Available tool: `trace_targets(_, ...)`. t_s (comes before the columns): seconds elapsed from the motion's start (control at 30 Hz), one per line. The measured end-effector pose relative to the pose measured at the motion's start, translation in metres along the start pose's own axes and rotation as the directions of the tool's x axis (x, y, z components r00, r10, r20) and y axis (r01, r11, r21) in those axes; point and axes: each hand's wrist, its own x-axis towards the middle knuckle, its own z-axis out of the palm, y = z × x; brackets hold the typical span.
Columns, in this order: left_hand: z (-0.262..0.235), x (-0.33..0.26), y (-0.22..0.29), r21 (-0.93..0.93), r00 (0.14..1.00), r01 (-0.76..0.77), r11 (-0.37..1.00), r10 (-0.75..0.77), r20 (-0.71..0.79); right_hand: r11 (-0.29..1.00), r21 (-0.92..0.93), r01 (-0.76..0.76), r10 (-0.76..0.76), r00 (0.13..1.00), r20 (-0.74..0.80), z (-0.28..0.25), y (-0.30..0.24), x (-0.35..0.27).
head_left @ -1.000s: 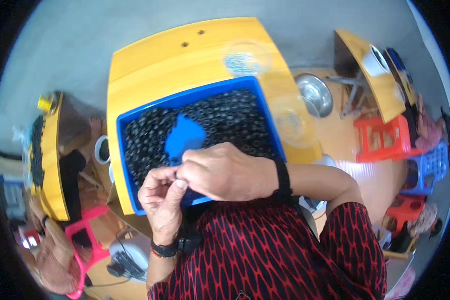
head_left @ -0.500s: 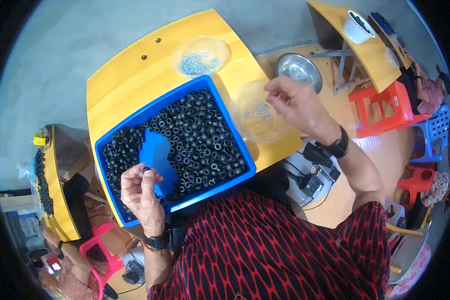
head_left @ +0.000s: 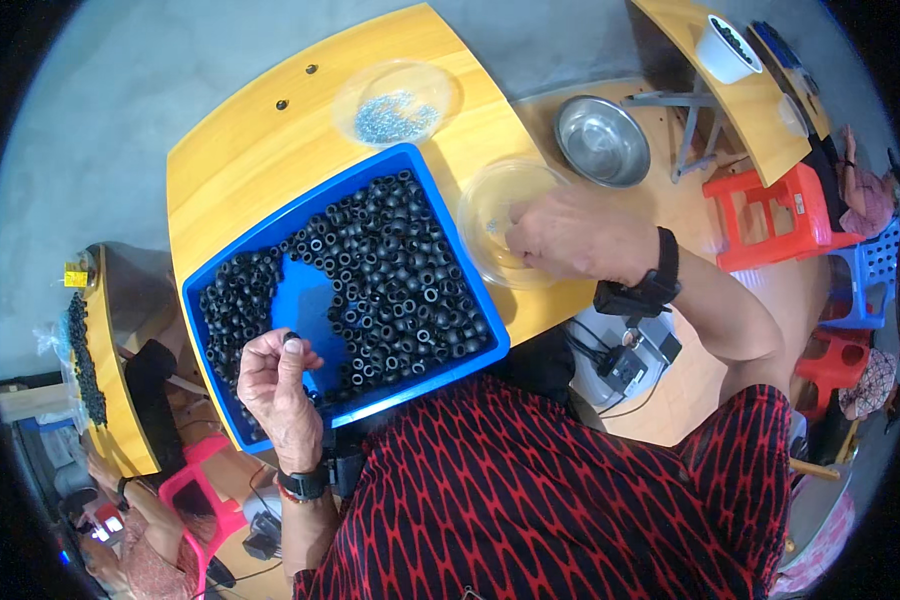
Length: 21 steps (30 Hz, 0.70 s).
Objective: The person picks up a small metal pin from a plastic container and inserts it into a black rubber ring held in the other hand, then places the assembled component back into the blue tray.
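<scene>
My left hand (head_left: 282,390) is closed in a pinch on a small black ring-shaped piece (head_left: 290,338), above the near left corner of a blue tray (head_left: 410,372). Many hollow black pieces (head_left: 400,270) like it lie heaped in the tray, with a patch of blue bottom bare in the middle. To the right, my right hand (head_left: 585,238) bends down over a clear round bowl (head_left: 482,265) with a few tiny shiny pieces in it. Its fingers are curled together and pressed toward the bowl's bottom; whatever they grip is hidden beneath the hand.
Behind the tray stands a clear bowl (head_left: 345,100) with many small silvery pieces. Two loose black pieces lie on the yellow table (head_left: 240,140). A steel basin (head_left: 602,140) sits beyond the right edge, near red stools (head_left: 770,215). Other people work at tables on both sides.
My right hand has lowered from above the clear bowl's right side into it, its fingers curling down. My left hand keeps its pinch on the black piece. The view has shifted slightly.
</scene>
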Motion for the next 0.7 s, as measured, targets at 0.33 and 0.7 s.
trace_targets(0.33,0.001,0.003,0.003,-0.038,0.999,0.046,0.998,-0.046,0.004,0.994,0.085,0.064,-0.061,0.997,-0.039,0.008,0.007,0.01)
trace_targets(0.7,-0.002,0.002,0.005,-0.056,0.997,0.081,0.995,-0.08,0.011,0.597,0.802,-0.012,0.239,0.957,-0.164,-0.012,-0.011,0.01)
